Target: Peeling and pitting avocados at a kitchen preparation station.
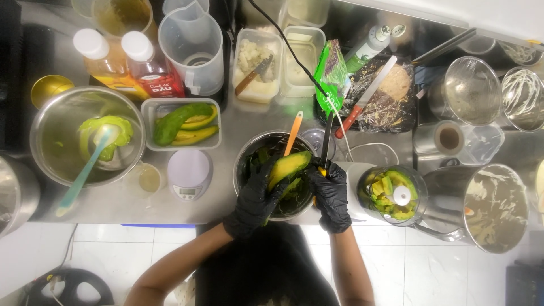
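- Over the round steel bowl point(245, 154) at the counter's near edge lies the halved green avocado point(289, 166), cut face up, its long axis running from the bowl's near left toward its far right.
- Left black-gloved hand point(256, 198) cups the fruit from below and from the bowl's left side, fingers curled closed around the skin.
- Right black-gloved hand point(330, 195) sits at the bowl's right rim, fist closed on a dark-bladed knife point(327, 141) pointing away, just right of the avocado.
- Both forearms rise from the bowl's near side, wrists bent inward.
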